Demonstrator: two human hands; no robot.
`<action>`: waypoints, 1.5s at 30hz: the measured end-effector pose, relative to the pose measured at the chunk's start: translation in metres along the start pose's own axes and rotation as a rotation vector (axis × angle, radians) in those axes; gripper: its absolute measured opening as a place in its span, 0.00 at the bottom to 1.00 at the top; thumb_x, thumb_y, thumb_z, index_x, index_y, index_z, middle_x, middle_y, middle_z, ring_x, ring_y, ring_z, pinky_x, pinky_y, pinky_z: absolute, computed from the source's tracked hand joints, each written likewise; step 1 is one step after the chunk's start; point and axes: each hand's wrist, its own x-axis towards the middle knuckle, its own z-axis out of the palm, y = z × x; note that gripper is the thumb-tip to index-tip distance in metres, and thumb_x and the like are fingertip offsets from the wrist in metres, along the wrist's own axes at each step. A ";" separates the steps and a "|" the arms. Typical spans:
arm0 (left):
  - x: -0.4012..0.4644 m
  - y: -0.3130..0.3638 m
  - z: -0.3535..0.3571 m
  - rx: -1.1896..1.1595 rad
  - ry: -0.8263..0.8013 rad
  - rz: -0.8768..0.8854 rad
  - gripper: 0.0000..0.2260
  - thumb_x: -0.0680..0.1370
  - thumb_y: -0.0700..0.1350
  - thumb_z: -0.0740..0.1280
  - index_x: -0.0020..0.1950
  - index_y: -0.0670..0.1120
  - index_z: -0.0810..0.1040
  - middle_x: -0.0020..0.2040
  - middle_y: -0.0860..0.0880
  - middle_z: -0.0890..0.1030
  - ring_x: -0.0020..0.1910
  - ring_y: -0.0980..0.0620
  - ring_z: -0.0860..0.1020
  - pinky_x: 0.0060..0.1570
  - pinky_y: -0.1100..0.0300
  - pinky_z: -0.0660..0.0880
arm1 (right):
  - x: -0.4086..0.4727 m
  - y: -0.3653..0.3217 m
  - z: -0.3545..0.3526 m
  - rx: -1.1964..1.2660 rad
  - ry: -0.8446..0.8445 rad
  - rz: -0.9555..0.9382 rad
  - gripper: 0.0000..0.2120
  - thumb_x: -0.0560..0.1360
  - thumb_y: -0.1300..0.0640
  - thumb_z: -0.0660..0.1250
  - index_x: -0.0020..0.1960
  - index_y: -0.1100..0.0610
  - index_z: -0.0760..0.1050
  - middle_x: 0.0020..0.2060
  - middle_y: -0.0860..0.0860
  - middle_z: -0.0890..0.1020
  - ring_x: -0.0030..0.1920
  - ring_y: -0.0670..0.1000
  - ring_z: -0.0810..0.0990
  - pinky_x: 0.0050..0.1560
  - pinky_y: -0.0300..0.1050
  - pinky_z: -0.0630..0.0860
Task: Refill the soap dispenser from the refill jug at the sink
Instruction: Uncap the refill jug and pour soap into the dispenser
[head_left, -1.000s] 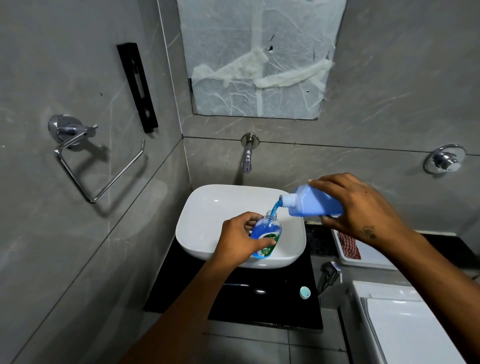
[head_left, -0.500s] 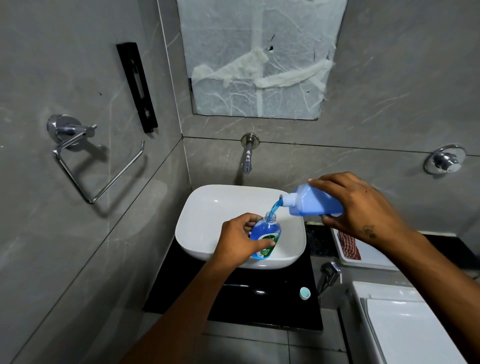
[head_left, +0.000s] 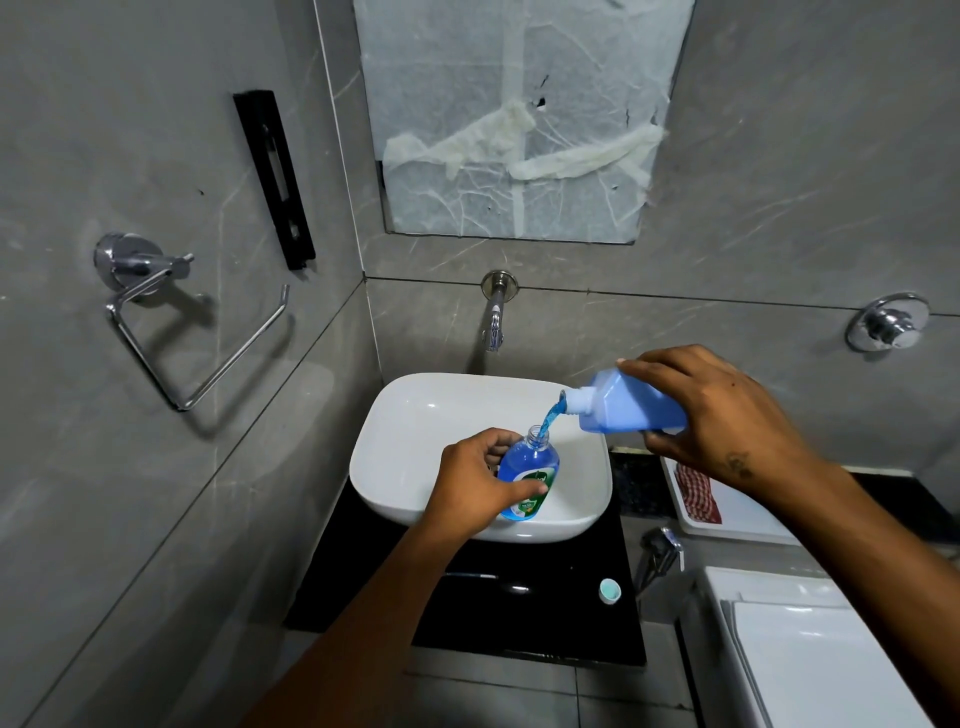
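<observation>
My left hand (head_left: 472, 486) grips a small clear soap dispenser bottle (head_left: 525, 467), nearly full of blue liquid, with a green and white label and no pump, held upright over the white sink basin (head_left: 415, 415). My right hand (head_left: 722, 415) holds the pale blue refill jug (head_left: 623, 410) tipped sideways to the left, above and right of the bottle. A thin blue stream (head_left: 550, 418) runs from the jug's white neck into the bottle's open mouth.
A wall tap (head_left: 496, 312) juts out above the basin. On the black counter (head_left: 467, 613) lies a small teal cap (head_left: 609, 591). A white tray (head_left: 727, 509) with a red cloth sits at the right, a white toilet lid (head_left: 810, 654) below it. A chrome towel ring (head_left: 171, 332) hangs on the left wall.
Both hands have stayed almost in place while the blue stream keeps flowing; the liquid level in the small bottle looks slightly higher.
</observation>
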 end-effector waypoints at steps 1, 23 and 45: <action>0.000 0.000 0.000 0.000 -0.002 0.000 0.21 0.61 0.46 0.86 0.44 0.61 0.80 0.39 0.71 0.82 0.41 0.70 0.81 0.39 0.75 0.77 | 0.000 0.000 0.000 -0.001 0.000 0.001 0.36 0.61 0.56 0.79 0.68 0.52 0.75 0.59 0.53 0.80 0.58 0.59 0.78 0.52 0.51 0.76; 0.000 -0.003 0.004 -0.003 0.029 0.041 0.21 0.61 0.44 0.86 0.46 0.59 0.81 0.43 0.59 0.85 0.41 0.66 0.81 0.45 0.68 0.81 | -0.002 0.000 0.006 -0.019 -0.021 -0.008 0.36 0.61 0.55 0.80 0.68 0.52 0.74 0.59 0.53 0.80 0.58 0.59 0.78 0.53 0.52 0.76; -0.012 -0.014 0.002 -0.017 0.035 -0.009 0.22 0.59 0.45 0.86 0.47 0.58 0.81 0.43 0.60 0.85 0.43 0.64 0.82 0.51 0.56 0.84 | -0.039 -0.002 0.076 0.426 -0.053 0.272 0.38 0.58 0.48 0.75 0.67 0.51 0.72 0.57 0.48 0.78 0.58 0.53 0.77 0.55 0.45 0.74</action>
